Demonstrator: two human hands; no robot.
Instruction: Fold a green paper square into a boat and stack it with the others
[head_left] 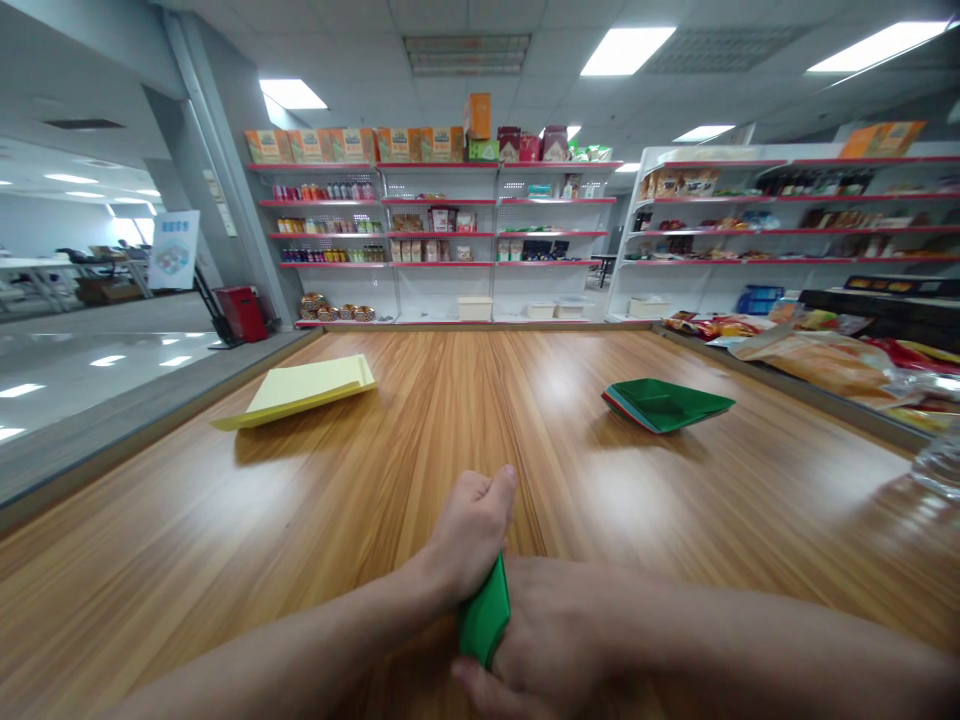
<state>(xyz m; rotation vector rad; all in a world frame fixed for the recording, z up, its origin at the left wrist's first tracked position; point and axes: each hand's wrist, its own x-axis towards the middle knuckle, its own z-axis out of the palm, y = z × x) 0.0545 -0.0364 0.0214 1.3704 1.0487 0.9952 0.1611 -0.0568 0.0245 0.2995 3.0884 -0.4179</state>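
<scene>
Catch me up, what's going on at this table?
A person is handling a folded piece of green paper. The right hand holds it, and the left hand is closed right against its upper end; whether it grips the paper is hidden. Farther out on the wooden table, a yellow paper stack lies to the left and a green-topped stack to the right, both untouched.

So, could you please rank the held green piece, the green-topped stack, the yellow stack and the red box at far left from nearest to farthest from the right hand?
From the right hand in the head view:
1. Green piece, touching it
2. Green-topped stack, ahead, right
3. Yellow stack, ahead, left
4. Red box, far left
</scene>
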